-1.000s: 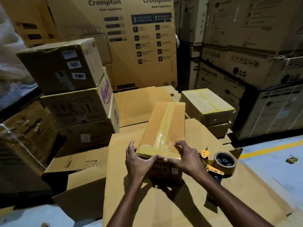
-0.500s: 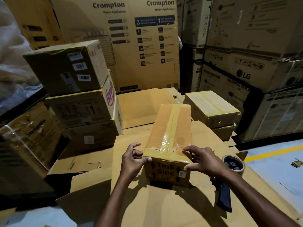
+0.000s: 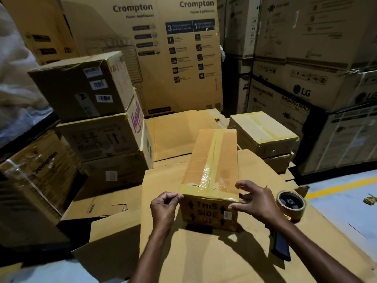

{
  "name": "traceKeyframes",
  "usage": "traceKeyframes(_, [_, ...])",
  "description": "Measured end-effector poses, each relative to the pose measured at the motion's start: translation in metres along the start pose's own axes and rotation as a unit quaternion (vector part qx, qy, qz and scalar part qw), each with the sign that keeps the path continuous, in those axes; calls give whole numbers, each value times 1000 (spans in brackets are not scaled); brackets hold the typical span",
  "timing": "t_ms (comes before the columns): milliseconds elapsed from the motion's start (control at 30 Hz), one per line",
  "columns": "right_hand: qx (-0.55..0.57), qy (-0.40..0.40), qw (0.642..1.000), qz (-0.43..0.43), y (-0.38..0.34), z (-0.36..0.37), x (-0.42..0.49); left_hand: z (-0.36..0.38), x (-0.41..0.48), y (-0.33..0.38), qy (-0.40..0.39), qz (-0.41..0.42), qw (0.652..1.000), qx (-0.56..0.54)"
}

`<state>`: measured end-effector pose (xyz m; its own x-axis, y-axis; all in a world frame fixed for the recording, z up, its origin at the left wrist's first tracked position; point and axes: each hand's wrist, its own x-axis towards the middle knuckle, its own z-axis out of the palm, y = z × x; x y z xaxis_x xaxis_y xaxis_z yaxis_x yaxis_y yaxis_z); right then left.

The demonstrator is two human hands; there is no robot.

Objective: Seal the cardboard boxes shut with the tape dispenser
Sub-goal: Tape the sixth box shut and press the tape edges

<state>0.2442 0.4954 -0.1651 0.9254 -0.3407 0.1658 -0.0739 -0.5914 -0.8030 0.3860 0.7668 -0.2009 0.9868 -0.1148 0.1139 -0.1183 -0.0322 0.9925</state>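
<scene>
A long cardboard box (image 3: 210, 160) lies on flattened cardboard in front of me. Tape runs along its top seam and across its near edge, and "THIS SIDE UP" is printed on the near end. My left hand (image 3: 164, 205) has curled fingers and pinches the box's near-left top corner. My right hand (image 3: 255, 199) grips the near-right corner, thumb on the end face and fingers over the right side. The tape dispenser (image 3: 290, 203) lies on the cardboard just right of my right hand, its dark handle pointing toward me.
A taped flat box (image 3: 263, 131) sits on another box behind and to the right. Stacked cartons (image 3: 98, 123) stand to the left. Tall Crompton and LG cartons wall the back and right. Flattened cardboard sheets (image 3: 204, 252) cover the floor, with bare floor and a yellow line at right.
Both hands slid apart from the middle of the taped near edge to the box's two near corners. The left hand's fingers curled in. The tape dispenser stayed in place.
</scene>
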Motion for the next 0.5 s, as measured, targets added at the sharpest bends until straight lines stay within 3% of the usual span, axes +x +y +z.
traceKeyframes(167, [50, 33, 998, 27, 6, 5, -10, 18, -12, -12, 77, 37, 995, 45])
traceKeyframes(367, [12, -11, 1000, -14, 9, -2, -5, 46, -34, -14, 136, 120, 980, 85])
traceKeyframes(500, [-8, -45, 998, -40, 16, -6, -1, 60, -46, -17, 156, 147, 959, 184])
